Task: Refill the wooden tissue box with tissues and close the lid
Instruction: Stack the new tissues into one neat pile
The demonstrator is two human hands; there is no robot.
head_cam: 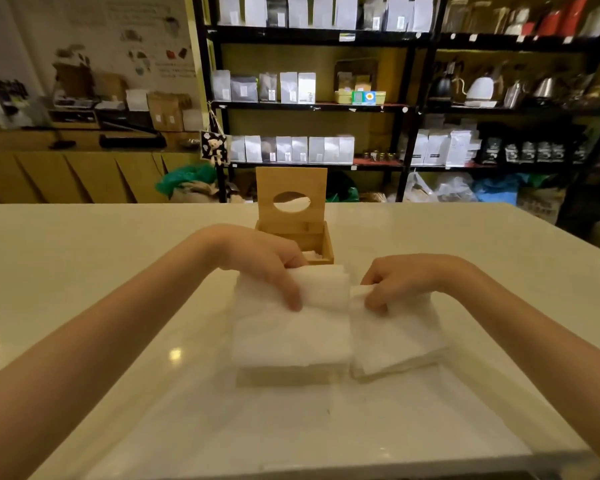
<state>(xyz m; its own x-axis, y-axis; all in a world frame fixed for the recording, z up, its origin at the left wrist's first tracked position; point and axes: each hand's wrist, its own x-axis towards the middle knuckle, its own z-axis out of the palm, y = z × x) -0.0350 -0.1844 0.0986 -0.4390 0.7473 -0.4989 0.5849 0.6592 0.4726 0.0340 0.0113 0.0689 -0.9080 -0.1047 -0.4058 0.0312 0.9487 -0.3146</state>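
Note:
A wooden tissue box (321,242) stands on the white counter just beyond my hands. Its lid (291,183), with an oval hole, is swung up and upright at the back. A few tissues show inside the box near its front. In front of the box lie two stacks of white tissues. My left hand (267,268) grips the top of the left stack (291,327), lifting a folded bundle of tissues. My right hand (395,280) pinches the top edge of the right stack (392,341). The frame is blurred around the stacks.
The white counter (118,271) reaches left, right and toward me around the stacks. Its far edge runs behind the box. Beyond it stand black shelves (409,109) with bags and kettles, and a wooden cabinet (66,174) at the left.

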